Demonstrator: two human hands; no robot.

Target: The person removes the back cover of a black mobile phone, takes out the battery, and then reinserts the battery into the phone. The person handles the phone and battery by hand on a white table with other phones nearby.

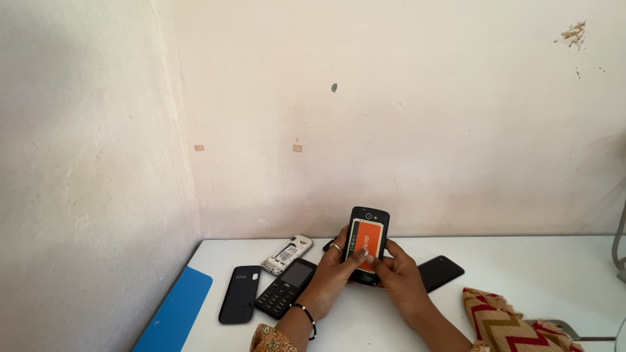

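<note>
Both hands hold a black keypad phone [368, 225] upright above the white table [521, 261], its back open toward me. An orange and white battery [366, 240] sits in the open back. My left hand [329, 277] grips the phone's left side, thumb on the battery, with a ring and a beaded bracelet. My right hand [401, 280] holds the lower right side, thumb against the battery's lower edge.
On the table to the left lie a black back cover [240, 294], a black keypad phone [287, 287] face up and a silver phone body [287, 254] without its back. A black cover [442, 272] lies right of the hands. Patterned cloth [508, 322] bottom right; blue sheet [176, 313] bottom left.
</note>
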